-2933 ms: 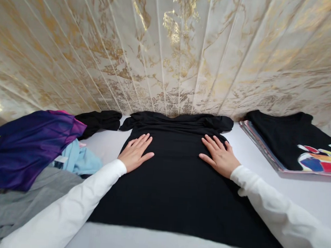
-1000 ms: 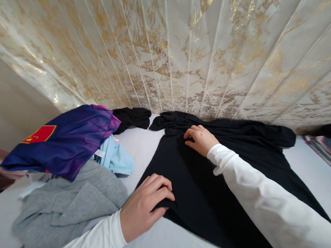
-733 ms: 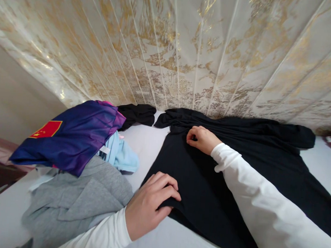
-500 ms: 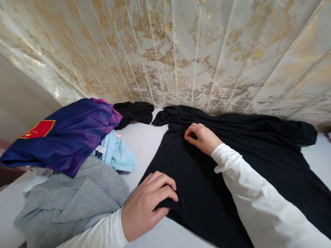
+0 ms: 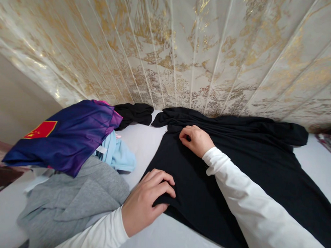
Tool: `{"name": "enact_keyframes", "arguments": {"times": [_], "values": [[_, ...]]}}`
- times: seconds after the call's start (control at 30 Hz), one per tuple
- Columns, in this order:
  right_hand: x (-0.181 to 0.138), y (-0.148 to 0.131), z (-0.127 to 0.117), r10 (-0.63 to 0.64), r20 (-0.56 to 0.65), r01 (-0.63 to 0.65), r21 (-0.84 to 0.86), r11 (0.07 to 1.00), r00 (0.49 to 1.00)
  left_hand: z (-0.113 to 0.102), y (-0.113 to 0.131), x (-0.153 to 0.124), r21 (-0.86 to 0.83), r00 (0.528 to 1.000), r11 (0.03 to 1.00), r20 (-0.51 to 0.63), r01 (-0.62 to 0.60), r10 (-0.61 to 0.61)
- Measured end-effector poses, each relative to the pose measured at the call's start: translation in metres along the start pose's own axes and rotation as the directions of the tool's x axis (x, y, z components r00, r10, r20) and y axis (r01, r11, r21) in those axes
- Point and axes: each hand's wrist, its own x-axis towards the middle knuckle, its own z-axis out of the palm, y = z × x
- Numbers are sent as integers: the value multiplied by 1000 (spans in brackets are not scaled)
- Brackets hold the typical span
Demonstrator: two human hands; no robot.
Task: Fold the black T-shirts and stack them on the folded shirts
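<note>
Black shirt (image 5: 235, 174) flat, long axis toward wall, collar end far. Left hand (image 5: 145, 202) pinching near hem corner; right hand (image 5: 195, 139) gripping shoulder fabric.

To my left a purple-blue garment (image 5: 68, 138) with a red flag patch lies over a light blue cloth (image 5: 118, 154) and a grey garment (image 5: 72, 202). A small black cloth (image 5: 135, 113) sits at the far gold-marbled wall (image 5: 171, 45).

White table (image 5: 174, 241) bears black shirt (image 5: 235, 181), grey garment (image 5: 72, 204), purple jersey (image 5: 68, 140).
</note>
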Motion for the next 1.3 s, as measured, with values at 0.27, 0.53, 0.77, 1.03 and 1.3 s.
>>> {"name": "enact_keyframes", "arguments": {"times": [0.27, 0.53, 0.77, 1.03, 1.3], "values": [[-2, -7, 0, 116, -148, -132, -100, 986, 982, -5, -3, 0, 21, 998, 999, 45, -43, 42], [-4, -2, 6, 225, -155, -243, -111, 964, 962, -10, -3, -1, 9, 992, 995, 83, -100, 99], [-4, -5, 7, 147, -51, -151, -90, 984, 988, -13, 2, -2, -18, 985, 991, 107, -135, 136], [-15, -26, -20, 0, 100, 1, -14, 1000, 995, -24, 5, -8, 35, 980, 990, 152, -136, 129], [-135, -76, -45, -154, 262, 115, 159, 981, 953, -43, -4, -25, 149, 999, 989, 32, -1, -4]]}}
